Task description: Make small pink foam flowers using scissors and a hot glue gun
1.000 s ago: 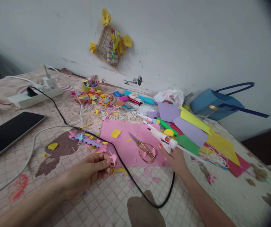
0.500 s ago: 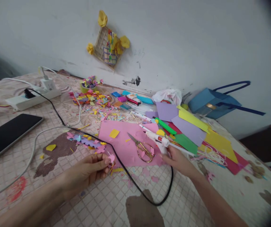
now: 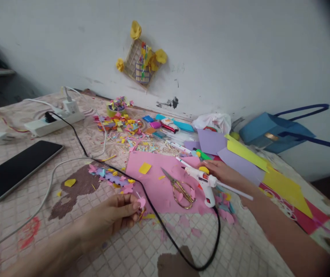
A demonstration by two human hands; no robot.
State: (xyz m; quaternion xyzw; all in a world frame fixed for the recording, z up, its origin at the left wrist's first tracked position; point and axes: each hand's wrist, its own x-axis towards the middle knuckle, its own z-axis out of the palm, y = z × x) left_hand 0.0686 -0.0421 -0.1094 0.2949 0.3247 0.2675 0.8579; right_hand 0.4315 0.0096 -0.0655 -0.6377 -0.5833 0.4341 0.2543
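Note:
My left hand (image 3: 121, 211) is closed in a pinch on a small pink paper cutout (image 3: 142, 202), held above the tiled tabletop. My right hand (image 3: 221, 170) reaches behind the white glue gun (image 3: 195, 174), with its fingers stretched out beside a yellow paper piece (image 3: 204, 169); the gun hides part of it. No hand grips the gun, which has a clear glue stick (image 3: 235, 190) in its back. Gold-handled scissors (image 3: 179, 186) lie on a pink paper sheet (image 3: 150, 184). A purple strip (image 3: 110, 176) trimmed with paper bits lies left of the sheet.
The gun's black cord (image 3: 165, 227) loops across the front to a power strip (image 3: 55, 123). A phone (image 3: 17, 169) lies at left. Paper scraps (image 3: 119, 125), coloured sheets (image 3: 240, 163) and a blue bag (image 3: 274, 130) spread along the wall.
My right hand has let go of the glue gun, which now lies by the scissors, and moved behind it. My left hand still pinches the pink cutout. The view has shifted left.

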